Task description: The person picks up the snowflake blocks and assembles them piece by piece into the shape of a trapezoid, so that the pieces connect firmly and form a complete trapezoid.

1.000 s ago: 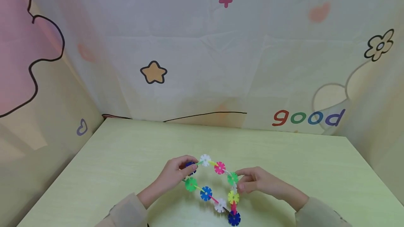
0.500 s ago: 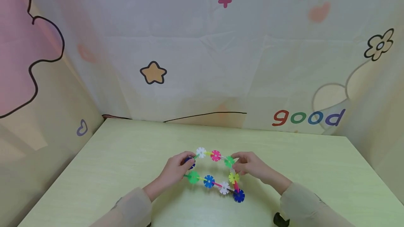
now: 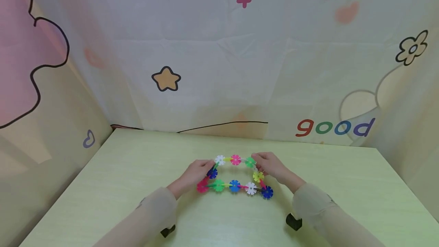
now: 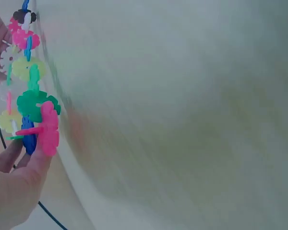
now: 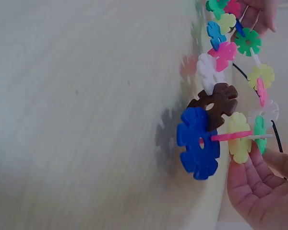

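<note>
Both hands hold a closed ring of interlocking plastic snowflake discs, roughly four-sided, close over the table. My left hand (image 3: 195, 172) grips its left side by a dark blue disc (image 3: 212, 173); a pink disc (image 4: 50, 129) sits at the front left corner beside the thumb. My right hand (image 3: 272, 165) pinches the back right corner around a green disc (image 3: 250, 162). A yellow disc (image 3: 258, 176) lies just in front of those fingers. Along the front run a green disc (image 3: 218, 185), a blue one and a white disc (image 3: 250, 188). In the right wrist view a brown disc (image 5: 216, 105) joins the blue corner disc (image 5: 199, 143).
The pale green table (image 3: 137, 155) spreads around the hands. Behind it hangs a printed cloth backdrop (image 3: 219, 68), which also covers the sides. A black strap end (image 3: 294, 222) hangs under the right sleeve.
Both hands have moved the ring away from me, and it has gone from slanted to nearly square-on. The right hand travelled furthest. The pink corner disc has come into view.
</note>
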`<state>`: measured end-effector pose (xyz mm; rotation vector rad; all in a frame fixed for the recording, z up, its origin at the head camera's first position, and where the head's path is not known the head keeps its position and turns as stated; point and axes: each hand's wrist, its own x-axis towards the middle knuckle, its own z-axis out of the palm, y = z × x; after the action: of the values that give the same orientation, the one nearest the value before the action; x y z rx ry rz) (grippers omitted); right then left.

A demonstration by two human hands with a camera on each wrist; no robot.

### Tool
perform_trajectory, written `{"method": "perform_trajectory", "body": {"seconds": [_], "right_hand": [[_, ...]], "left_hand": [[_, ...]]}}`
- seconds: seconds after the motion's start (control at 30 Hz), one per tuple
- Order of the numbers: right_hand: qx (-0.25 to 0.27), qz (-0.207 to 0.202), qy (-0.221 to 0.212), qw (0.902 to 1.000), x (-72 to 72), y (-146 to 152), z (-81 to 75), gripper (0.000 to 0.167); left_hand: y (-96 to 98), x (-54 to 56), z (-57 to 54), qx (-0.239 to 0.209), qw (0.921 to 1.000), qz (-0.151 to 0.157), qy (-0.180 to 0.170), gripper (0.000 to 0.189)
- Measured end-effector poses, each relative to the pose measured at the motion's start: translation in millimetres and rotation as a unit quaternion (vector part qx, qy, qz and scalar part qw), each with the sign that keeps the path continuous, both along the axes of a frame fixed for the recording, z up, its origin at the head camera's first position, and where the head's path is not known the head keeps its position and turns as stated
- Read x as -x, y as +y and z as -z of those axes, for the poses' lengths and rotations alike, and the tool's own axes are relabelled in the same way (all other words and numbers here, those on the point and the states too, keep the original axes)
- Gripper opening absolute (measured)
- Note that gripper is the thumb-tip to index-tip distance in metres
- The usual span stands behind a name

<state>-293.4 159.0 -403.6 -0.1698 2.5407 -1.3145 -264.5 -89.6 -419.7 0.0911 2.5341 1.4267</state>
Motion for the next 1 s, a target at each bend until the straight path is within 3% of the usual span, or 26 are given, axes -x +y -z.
{"method": "perform_trajectory", "body": {"seconds": [0.23, 0.47, 1.0], "right_hand": [[0.006, 0.031, -0.003, 0.9995, 8.9, 10.5, 0.3, 0.057], [0.029, 0.059, -0.014, 0.9977, 13.7, 19.0, 4.8, 0.060], [0.007, 0.032, -0.031, 0.9990, 12.5, 25.7, 12.4, 0.065]], "left_hand": [[13.1, 16.1, -0.7, -0.030, 0.9991, 0.012, -0.026, 0.055], [26.6, 29.1, 2.7, -0.049, 0.9977, 0.007, -0.045, 0.056], [38.9, 31.5, 5.6, 0.011, 0.9972, -0.029, -0.069, 0.060]]}}
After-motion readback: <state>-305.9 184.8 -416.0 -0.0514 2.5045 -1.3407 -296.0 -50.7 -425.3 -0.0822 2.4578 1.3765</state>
